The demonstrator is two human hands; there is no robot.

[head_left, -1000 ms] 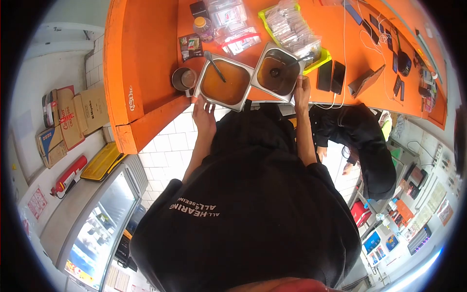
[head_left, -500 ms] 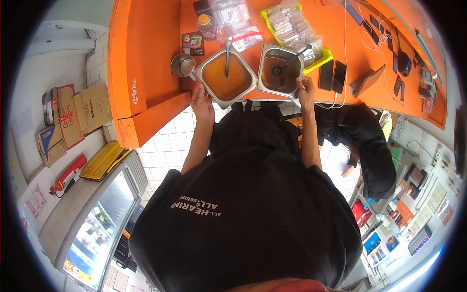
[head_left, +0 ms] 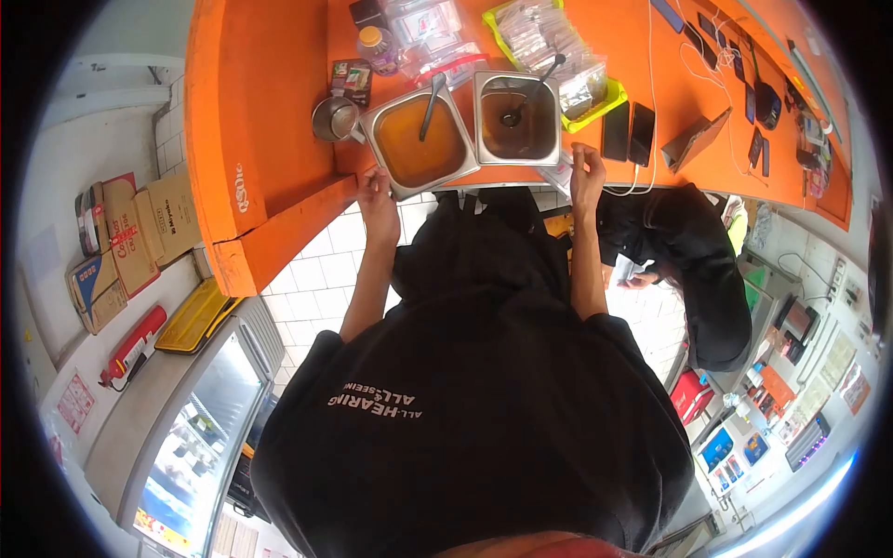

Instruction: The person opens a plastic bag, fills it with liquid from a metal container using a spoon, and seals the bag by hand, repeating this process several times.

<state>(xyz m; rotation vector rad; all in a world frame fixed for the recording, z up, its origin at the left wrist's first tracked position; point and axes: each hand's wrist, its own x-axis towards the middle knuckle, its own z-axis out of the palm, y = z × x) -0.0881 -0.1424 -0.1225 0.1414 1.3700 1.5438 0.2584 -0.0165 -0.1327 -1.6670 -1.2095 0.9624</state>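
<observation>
Two square metal pans sit side by side at the counter's near edge. The left pan (head_left: 424,143) holds orange-brown liquid and a ladle (head_left: 433,106) leaning over its far rim. In the right pan (head_left: 517,152) is darker brown liquid, with a black ladle (head_left: 532,96) resting in it. My left hand (head_left: 379,205) is at the left pan's near-left corner, fingers loosely bent and apart. Just off the right pan's near-right corner, my right hand (head_left: 586,179) has its fingers parted. A clear plastic packet (head_left: 556,175) lies between that hand and the pan.
A metal mug (head_left: 335,119) stands left of the pans, near a yellow-capped bottle (head_left: 377,49). Behind are plastic pouches (head_left: 424,33) and a yellow-green basket (head_left: 595,113) of packets. Phones (head_left: 641,133) and a tablet (head_left: 696,139) lie right. Another person (head_left: 684,265) bends nearby.
The right pan has slid away from me and turned straighter to the counter edge. My right hand has let go of its corner. The left pan stays about where it was.
</observation>
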